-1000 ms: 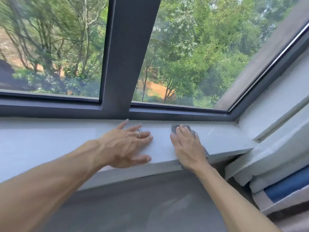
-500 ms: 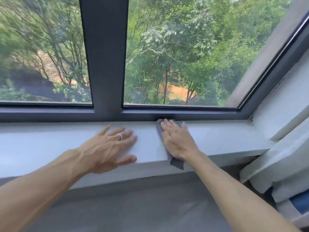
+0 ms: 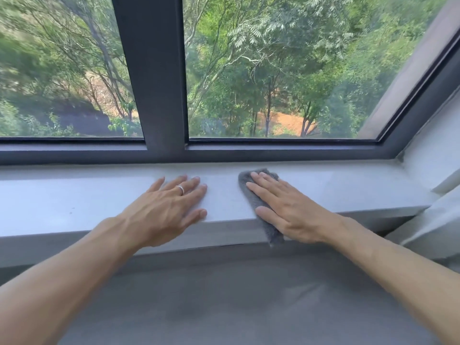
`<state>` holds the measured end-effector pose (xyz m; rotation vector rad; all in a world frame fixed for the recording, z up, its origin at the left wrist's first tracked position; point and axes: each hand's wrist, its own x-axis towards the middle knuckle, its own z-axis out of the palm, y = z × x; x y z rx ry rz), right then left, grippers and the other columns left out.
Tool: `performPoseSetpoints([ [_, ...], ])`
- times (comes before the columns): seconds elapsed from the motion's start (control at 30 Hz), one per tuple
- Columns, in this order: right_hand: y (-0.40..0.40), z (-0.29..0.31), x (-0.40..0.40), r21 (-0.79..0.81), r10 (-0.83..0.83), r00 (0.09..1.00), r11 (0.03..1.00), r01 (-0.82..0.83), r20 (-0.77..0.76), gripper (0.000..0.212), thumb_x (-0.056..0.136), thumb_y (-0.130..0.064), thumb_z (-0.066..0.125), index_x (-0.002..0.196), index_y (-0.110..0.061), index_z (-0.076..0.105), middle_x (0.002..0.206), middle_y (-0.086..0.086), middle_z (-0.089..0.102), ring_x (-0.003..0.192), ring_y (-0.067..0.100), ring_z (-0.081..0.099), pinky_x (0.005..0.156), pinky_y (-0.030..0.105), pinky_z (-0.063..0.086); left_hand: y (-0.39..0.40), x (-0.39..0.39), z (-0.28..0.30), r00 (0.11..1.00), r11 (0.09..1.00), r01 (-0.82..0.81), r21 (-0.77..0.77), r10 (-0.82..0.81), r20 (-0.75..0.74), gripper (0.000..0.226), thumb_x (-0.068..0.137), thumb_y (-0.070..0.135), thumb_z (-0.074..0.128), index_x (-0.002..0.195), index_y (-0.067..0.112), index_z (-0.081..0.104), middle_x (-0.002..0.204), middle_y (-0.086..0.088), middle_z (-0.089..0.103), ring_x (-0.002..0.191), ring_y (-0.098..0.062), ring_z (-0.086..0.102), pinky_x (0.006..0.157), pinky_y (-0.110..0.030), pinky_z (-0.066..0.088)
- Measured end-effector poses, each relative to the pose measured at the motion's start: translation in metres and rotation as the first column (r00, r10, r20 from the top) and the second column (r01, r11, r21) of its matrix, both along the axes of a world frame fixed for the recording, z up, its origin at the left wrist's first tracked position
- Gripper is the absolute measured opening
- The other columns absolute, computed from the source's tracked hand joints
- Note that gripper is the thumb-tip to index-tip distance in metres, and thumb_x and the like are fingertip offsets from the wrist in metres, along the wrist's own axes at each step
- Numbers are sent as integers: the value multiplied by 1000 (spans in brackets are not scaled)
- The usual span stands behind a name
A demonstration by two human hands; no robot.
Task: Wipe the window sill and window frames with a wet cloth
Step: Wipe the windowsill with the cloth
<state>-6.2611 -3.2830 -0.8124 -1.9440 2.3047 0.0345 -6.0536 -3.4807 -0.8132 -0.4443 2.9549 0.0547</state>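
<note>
Person, head view: 2 forearms, both bare to frame edge, no sleeves; left hand (image 3: 166, 213) w/ 1 plain silver-coloured ring (image 3: 180, 190) on a middle finger, band narrow; right hand (image 3: 293, 213) w/o jewellery; nails short, unpainted; tendons visible on left hand

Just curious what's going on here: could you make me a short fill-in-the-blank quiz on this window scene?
1. The right hand presses a grey ___ flat on the sill.
2. The left hand wears a ___ on one finger.
3. The cloth hangs over the sill's ___ edge.

Missing words: cloth; ring; front
</note>
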Motion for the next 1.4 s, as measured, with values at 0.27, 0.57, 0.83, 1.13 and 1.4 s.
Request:
performPoseSetpoints([
  [0.27,-25,-17,46,-10,7,983,1000,-9,-182,90,90,-65,14,155,-5,-3,164,12,-7,152,24,-7,124,38,-1,4,-1,1,999,999,4,-46,-5,-32,61,99,56,14,154,29,15,164,5,10,151,-14,4,121,-42,8],
  [0.57,-20,1,52,202,37,981,979,2,-191,78,104,-45,29,151,-9,-23,152,2,-35,147,19,-26,123,39,-4,-15,46,-3,996,1000,11,-4,-11,-90,109,66,77,-31,148,33,25,161,7,20,150,-13,7,120,-40,7],
  [0.83,-42,-20,70,-53,34,997,998,-38,-68,87,95,-50,53,156,-14,2,158,-3,-13,148,12,-11,124,36,4,-35,75,5,996,996,-55,-69,49,-78,66,98,59,19,155,27,12,164,6,9,151,-11,0,122,-36,1],
  [1.13,-107,-20,146,-95,46,991,994,-58,-124,85,97,-48,51,156,-6,6,165,11,0,152,26,-2,123,41,5,-45,92,6,996,994,-65,-91,60,-58,90,79,75,-7,153,29,11,164,4,9,151,-11,1,122,-38,4],
  [1.4,-108,-5,85,21,-402,916,916,401,14,63,104,-37,19,156,-5,1,165,9,-9,151,23,-9,123,40,-2,-65,125,11,993,989,-111,-101,106,-45,128,51,81,-39,155,26,12,164,5,10,151,-11,2,121,-37,5],
])
